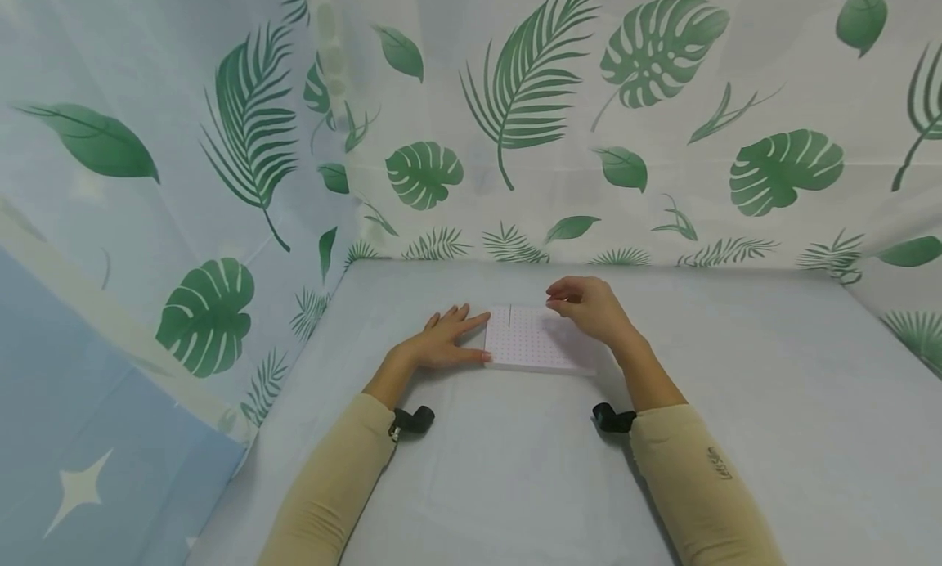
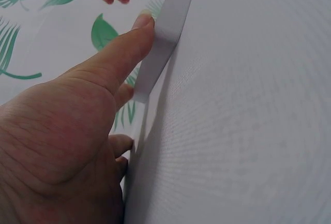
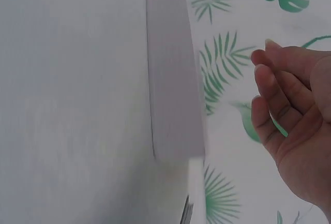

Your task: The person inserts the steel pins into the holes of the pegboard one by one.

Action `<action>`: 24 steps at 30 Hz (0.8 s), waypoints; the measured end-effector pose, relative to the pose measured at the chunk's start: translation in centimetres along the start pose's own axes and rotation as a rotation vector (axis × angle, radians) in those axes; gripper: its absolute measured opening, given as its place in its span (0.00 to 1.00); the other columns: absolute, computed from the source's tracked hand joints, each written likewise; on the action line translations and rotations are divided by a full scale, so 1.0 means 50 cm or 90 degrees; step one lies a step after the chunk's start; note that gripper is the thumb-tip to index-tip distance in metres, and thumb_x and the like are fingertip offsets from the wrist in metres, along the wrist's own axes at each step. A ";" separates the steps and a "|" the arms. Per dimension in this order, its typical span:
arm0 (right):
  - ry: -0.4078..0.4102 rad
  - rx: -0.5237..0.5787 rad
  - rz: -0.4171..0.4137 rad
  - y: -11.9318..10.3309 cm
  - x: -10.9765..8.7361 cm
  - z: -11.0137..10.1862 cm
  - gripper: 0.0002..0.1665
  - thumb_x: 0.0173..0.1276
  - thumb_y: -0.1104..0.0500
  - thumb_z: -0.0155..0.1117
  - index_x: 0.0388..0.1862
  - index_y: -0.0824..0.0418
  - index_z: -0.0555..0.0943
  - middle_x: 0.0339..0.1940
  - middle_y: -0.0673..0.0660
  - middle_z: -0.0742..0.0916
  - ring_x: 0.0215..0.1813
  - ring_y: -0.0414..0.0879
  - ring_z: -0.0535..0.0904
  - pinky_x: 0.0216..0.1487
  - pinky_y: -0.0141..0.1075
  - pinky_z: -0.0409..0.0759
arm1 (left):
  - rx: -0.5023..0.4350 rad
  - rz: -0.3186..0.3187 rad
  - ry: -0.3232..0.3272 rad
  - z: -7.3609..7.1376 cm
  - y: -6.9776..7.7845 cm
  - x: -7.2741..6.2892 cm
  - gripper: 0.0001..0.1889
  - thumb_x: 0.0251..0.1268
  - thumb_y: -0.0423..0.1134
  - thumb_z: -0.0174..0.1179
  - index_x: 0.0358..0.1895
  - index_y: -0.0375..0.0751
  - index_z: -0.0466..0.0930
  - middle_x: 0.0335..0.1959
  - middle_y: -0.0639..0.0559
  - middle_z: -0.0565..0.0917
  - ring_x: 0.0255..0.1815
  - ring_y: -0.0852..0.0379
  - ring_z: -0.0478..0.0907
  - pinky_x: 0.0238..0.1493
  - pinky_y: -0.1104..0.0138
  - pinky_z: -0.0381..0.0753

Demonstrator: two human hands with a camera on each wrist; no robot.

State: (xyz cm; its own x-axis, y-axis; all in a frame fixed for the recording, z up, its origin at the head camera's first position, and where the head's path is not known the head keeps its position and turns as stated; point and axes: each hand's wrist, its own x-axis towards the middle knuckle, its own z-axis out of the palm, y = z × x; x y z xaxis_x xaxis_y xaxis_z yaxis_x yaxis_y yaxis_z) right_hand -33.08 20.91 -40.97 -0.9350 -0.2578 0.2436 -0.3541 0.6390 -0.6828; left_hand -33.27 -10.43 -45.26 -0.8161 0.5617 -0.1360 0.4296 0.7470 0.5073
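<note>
Apparently bracing the board [image 1: 537, 347] at its left edge on the tabletop [image 1: 515, 476] with the left hand [image 1: 441, 343], spread and ungrasping; holding the right hand [image 1: 593, 308], curled, over the far right corner, pinching something or nothing, impossible to tell. Best to press evenly, clear of the rod [image 1: 510, 316].

The person wears a long-sleeved beige top. The left sleeve [image 1: 324, 484] creases into soft folds toward the elbow; the right sleeve [image 1: 706, 488] carries small dark lettering [image 1: 719, 463], too small to read. At each cuff sits a stubby, rounded black device, left [image 1: 415, 420] and right [image 1: 613, 419]. The left hand [image 1: 444, 341] and right hand [image 1: 589, 308] are ungloved.
</note>
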 end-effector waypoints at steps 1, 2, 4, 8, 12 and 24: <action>0.000 -0.005 0.003 0.004 -0.004 -0.006 0.12 0.74 0.60 0.69 0.53 0.61 0.87 0.49 0.60 0.92 0.50 0.54 0.88 0.48 0.45 0.87 | -0.003 0.001 0.000 0.000 0.001 -0.001 0.47 0.68 0.69 0.60 0.85 0.63 0.51 0.87 0.41 0.42 0.89 0.42 0.32 0.85 0.43 0.28; 0.001 -0.009 0.006 0.008 -0.007 -0.011 0.12 0.74 0.60 0.69 0.54 0.61 0.87 0.49 0.60 0.92 0.50 0.54 0.88 0.48 0.45 0.87 | -0.005 0.001 0.000 -0.001 0.002 -0.001 0.47 0.68 0.69 0.60 0.85 0.63 0.51 0.87 0.40 0.42 0.89 0.42 0.32 0.85 0.43 0.28; 0.004 -0.019 0.009 0.018 -0.016 -0.024 0.12 0.74 0.60 0.68 0.54 0.61 0.87 0.50 0.61 0.91 0.50 0.55 0.88 0.48 0.45 0.87 | -0.007 0.002 0.000 -0.001 0.002 -0.001 0.47 0.68 0.69 0.60 0.85 0.63 0.52 0.87 0.40 0.42 0.88 0.41 0.33 0.85 0.42 0.28; 0.016 -0.043 0.022 0.042 -0.030 -0.049 0.13 0.75 0.60 0.67 0.55 0.62 0.86 0.50 0.62 0.91 0.51 0.57 0.87 0.49 0.47 0.87 | -0.005 0.003 0.001 0.001 0.001 -0.002 0.46 0.68 0.68 0.60 0.85 0.62 0.52 0.87 0.39 0.42 0.88 0.40 0.33 0.85 0.42 0.28; 0.015 -0.058 0.053 0.068 -0.040 -0.072 0.15 0.76 0.59 0.66 0.57 0.64 0.85 0.52 0.63 0.90 0.53 0.58 0.87 0.51 0.50 0.86 | -0.009 0.005 0.000 0.000 0.000 -0.005 0.46 0.68 0.68 0.61 0.85 0.62 0.52 0.87 0.39 0.42 0.88 0.40 0.33 0.85 0.42 0.28; -0.035 -0.054 0.113 0.096 -0.056 -0.118 0.20 0.77 0.54 0.66 0.60 0.65 0.83 0.50 0.64 0.91 0.44 0.52 0.86 0.46 0.41 0.81 | -0.016 0.011 0.001 0.000 -0.002 -0.001 0.47 0.67 0.69 0.61 0.85 0.62 0.52 0.87 0.40 0.42 0.88 0.41 0.33 0.84 0.43 0.27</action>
State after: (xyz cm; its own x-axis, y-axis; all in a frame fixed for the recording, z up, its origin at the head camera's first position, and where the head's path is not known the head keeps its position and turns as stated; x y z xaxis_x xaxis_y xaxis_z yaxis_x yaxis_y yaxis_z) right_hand -32.30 28.98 -40.88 -0.9811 -0.1735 0.0859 -0.1871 0.7359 -0.6507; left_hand -33.28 -10.55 -45.30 -0.8096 0.5734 -0.1254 0.4338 0.7284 0.5303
